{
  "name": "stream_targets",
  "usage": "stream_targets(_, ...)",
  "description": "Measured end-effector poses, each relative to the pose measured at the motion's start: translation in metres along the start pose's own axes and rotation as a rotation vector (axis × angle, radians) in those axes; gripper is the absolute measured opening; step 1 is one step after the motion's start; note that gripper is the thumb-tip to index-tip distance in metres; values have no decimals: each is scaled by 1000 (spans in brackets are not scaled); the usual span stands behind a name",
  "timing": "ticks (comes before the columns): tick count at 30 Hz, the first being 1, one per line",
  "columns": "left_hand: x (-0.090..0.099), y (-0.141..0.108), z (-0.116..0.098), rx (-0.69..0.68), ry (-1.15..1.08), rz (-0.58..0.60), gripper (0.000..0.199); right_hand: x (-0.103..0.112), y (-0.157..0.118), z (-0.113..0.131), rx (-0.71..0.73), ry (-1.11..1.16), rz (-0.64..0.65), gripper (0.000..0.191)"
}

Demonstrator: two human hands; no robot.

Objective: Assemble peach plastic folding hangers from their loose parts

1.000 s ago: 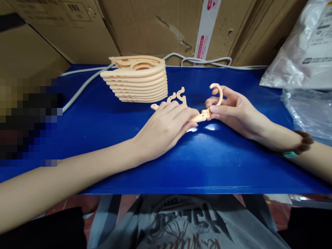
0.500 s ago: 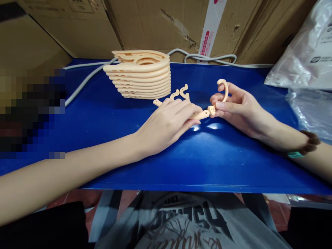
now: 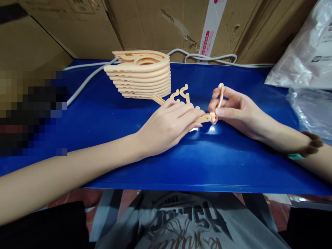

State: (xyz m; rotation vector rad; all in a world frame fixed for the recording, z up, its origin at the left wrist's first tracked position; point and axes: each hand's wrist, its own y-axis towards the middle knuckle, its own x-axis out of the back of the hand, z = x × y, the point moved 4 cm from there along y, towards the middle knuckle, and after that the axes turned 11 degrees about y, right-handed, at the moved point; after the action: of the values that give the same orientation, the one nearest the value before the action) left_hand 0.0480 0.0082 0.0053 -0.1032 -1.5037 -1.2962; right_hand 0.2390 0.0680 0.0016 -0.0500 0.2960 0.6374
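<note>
My left hand [image 3: 168, 121] lies palm down over a peach plastic hanger arm [image 3: 203, 119], its fingers and thumb closed round the middle. One end sticks out towards the stack, the other towards my right hand [image 3: 242, 110]. Between thumb and fingers, that hand pinches a curved plastic hanger hook [image 3: 221, 94], curl upward. The knobbed base of the hook meets the holed right end of the arm; whether they are joined I cannot tell. Beyond my left fingers lie loose hook-shaped pieces [image 3: 185, 92], partly hidden by that hand.
A neat stack of peach plastic hangers [image 3: 145, 76] stands at the back of the blue table [image 3: 166, 166]. A white cable [image 3: 86, 83] runs behind it, along cardboard boxes [image 3: 155, 27]. Clear plastic bags [image 3: 301, 58] rest at the right.
The hook has turned in my right hand and its base has come against the arm's end. The arm has tilted and shifted slightly right; its left end now looks split in two.
</note>
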Motion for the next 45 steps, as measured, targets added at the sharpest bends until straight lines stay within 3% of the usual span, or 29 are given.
stream_targets(7, 1, -1, -3, -60, -19, -20, 35, 2, -2, 5, 57, -188, 38, 37)
stream_targets(16, -1, -1, -1, -29, -6, -6, 37, -9, -13, 22, 171, -438, 31, 39)
stream_targets(27, -1, -2, -6, -56, 156, 7, 26, -4, -12, 14, 138, -467, -35, 41)
stream_targets(40, 1, 2, -12, -106, 275, 10, 23, -13, -17, 21, 229, -602, -91, 46)
stream_targets(45, -2, 3, -13, -90, 271, 56, 25, -13, -16, 20, 255, -602, 0, 47)
